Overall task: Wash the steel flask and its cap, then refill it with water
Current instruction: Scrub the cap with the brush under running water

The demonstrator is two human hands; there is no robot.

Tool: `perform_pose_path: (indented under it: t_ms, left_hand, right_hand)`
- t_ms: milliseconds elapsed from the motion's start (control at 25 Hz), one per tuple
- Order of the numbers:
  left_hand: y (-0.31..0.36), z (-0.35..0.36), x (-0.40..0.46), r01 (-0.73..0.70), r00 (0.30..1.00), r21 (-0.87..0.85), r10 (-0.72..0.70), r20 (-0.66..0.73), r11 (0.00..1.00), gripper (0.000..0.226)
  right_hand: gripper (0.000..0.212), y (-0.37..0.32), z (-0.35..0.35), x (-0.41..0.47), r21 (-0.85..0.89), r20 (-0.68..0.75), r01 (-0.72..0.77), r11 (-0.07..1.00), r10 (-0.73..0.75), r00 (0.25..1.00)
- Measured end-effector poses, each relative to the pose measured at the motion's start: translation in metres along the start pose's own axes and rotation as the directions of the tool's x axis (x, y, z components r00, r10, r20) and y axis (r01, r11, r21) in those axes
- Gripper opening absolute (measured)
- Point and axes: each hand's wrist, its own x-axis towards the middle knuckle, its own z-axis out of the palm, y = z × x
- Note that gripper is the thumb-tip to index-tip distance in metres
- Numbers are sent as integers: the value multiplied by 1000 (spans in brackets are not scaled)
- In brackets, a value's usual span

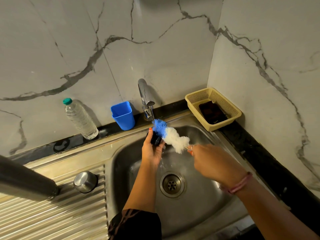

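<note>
- yellow basket (190, 98), back right corner of counter: dark folded item inside.
- blue cup (123, 116) behind sink (121, 163); contents not visible.
- left hand (152, 149) cups black cap (155, 139) over the basin under the tap (145, 94) stream, fingers curled round it.
- right hand (213, 163) pinches bottle brush (170, 135) handle.
- steel flask (24, 181) on drainboard, cut off at left edge; steel lid (85, 181) beside it.

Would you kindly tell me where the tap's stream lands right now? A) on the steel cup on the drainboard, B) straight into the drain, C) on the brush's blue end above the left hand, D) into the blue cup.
C: the stream from the tap meets the blue end of the brush, just above the dark cap held in the left hand.
</note>
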Motion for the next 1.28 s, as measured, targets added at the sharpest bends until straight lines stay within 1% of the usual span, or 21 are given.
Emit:
perform_pose_path:
  t_ms: [80,160,280,360,520,640,720,800,880,960,1080,1160,1280]
  left_hand:
    - [1,-3,3,6,1000,6,-6,-14,1000,26]
    - [-1,-6,5,36,999,17,-35,-18,999,29]
    - [-6,-6,2,77,997,-57,-77,-2,995,35]
    - [-8,-6,4,55,998,-114,-55,1,992,39]
    - [-8,-9,10,-15,1000,-91,14,-13,996,36]
    - [-8,-10,5,-3,999,-60,5,32,998,36]
    - [-7,-11,2,-3,999,-49,5,41,999,31]
    - [-6,-8,3,-8,1000,-100,10,17,995,30]
    - [-5,-5,7,-34,999,-131,32,-24,991,34]
    - [-6,-5,11,-50,999,-100,48,-26,994,39]
    - [-9,-7,5,-18,1000,-52,19,15,998,34]
    - [-9,-11,3,-5,1000,-63,5,2,998,34]
    - [-8,-17,4,-23,999,-90,18,-49,996,40]
  right_hand:
    - [27,6,-2,-7,-17,-22,24,1000,-24,999]
    - [26,8,-4,-7,-6,-26,18,1000,-18,1000]
    - [23,8,0,3,8,-35,3,1000,-3,999]
    - [18,6,2,3,9,-35,7,1000,-7,999]
    - [23,4,6,-5,26,-49,7,1000,-6,999]
    - [33,3,10,6,44,-59,-1,999,4,998]
    - [34,5,12,11,45,-65,-1,999,4,998]
    - [32,7,12,8,39,-49,15,999,-13,999]
    - [33,5,14,1,56,-44,19,998,-17,999]
    - [33,5,16,1,49,-55,9,999,-6,998]
    - [37,14,23,14,53,-85,-5,999,9,996]
    - [35,22,29,18,75,-102,-7,997,15,995]
    - [33,28,34,10,139,-133,-18,990,37,990]
